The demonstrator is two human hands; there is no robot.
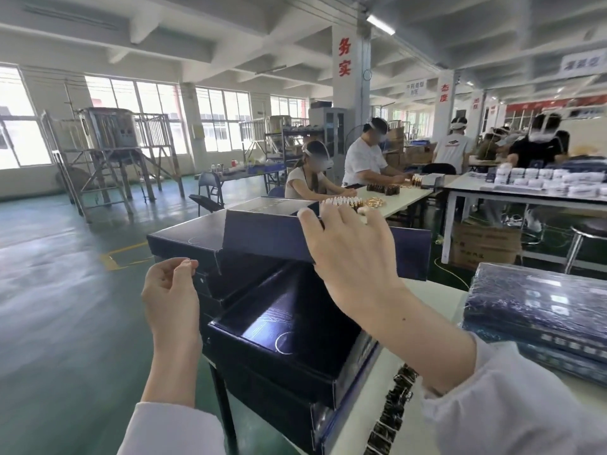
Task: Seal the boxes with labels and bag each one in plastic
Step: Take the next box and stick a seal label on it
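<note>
Head view, looking down at the front left corner of a white desk (353,415) that's loaded with a pile of dark navy cardboard boxes (289,336), glossy, with thin pale line art on the lids. They're stacked a bit messily, several layers deep, and the pile overhangs the desk corner above the green painted floor (65,290).

The right hand (348,254) is up on the topmost dark navy box (262,238), which sits crooked across the ones under it. Fingers are laid over the top toward its far edge and the thumb is on the near side face, so it's got a grip on that box's right end.

The left hand (170,290) hangs just left of the pile, level with the second layer and not touching any box. Thumb and forefinger are pinched together, the other fingers loosely curled. Between the tips there's what looks like a small clear round label (188,260); only a thin curved edge shows, so I'm not fully sure.

On the right side of the desk sits a stack of flat navy boxes in shiny clear plastic wrap (538,310), well apart from the unwrapped pile. A strip of small dark pieces (394,399) lies on the desk just right of the pile, under the right forearm; can't tell what it is. Both arms are in white sleeves.
</note>
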